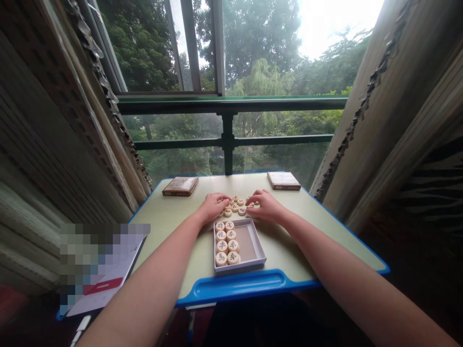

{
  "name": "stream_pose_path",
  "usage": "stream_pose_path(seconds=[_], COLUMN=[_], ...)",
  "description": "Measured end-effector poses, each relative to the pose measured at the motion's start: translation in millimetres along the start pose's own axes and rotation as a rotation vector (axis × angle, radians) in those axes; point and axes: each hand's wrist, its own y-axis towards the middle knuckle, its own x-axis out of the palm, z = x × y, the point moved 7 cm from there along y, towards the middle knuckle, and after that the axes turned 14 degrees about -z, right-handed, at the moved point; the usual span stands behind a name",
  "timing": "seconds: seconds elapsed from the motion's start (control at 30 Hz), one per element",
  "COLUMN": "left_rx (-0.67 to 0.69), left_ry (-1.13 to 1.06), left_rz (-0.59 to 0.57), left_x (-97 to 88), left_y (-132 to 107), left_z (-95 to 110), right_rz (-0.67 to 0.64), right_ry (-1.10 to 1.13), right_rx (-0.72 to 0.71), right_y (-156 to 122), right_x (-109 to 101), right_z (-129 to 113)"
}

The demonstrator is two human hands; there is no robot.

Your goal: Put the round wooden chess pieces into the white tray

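Observation:
Loose wooden Chinese chess pieces (pixel 235 208) lie in a cluster on the pale tabletop, between my two hands. My left hand (pixel 213 206) rests at the cluster's left edge, fingers extended over the pieces there and touching some. On the other side, my right hand (pixel 265 205) curves around the right edge with its fingers apart; its fingertips partly cover a few pieces. Nearer to me stands an open shallow box (pixel 257 258). Two columns of Chinese chess pieces (pixel 227 246) with dark characters fill its left part, and its bare bottom shows on the right.
Two flat boxes lie at the far edge, a brown one (pixel 181 186) at left and a lighter one (pixel 284 180) at right. The table (pixel 307 241) has a blue rim and front tray (pixel 238 285). A partly blurred flat item (pixel 108 284) is at lower left. Curtains flank the window.

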Motion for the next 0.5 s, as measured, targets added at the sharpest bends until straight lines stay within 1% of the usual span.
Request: stream_pose_path(seconds=[0.13,0.27,0.33,0.5], left_rx=[0.01,-0.052,-0.071,-0.029], left_ry=[0.024,0.128,0.145,0.131], left_rz=[-0.04,-0.106,-0.122,-0.066], left_x=[2.0,7.3,8.8,6.1], left_y=[0.3,-1.8,-2.7,-0.8], left_z=[2.2,4.7,5.2,4.0], right_rz=[-0.001,0.008,0.001,-0.031], right_ry=[-0.024,-0.027,-0.016,-0.007], right_rx=[0.018,0.017,0.008,-0.008], right_y=[-0.1,-0.4,-0.3,2.2], right_x=[-0.4,0.6,1.7,5.4], right_z=[2.0,-1.0,-3.5,-7.1])
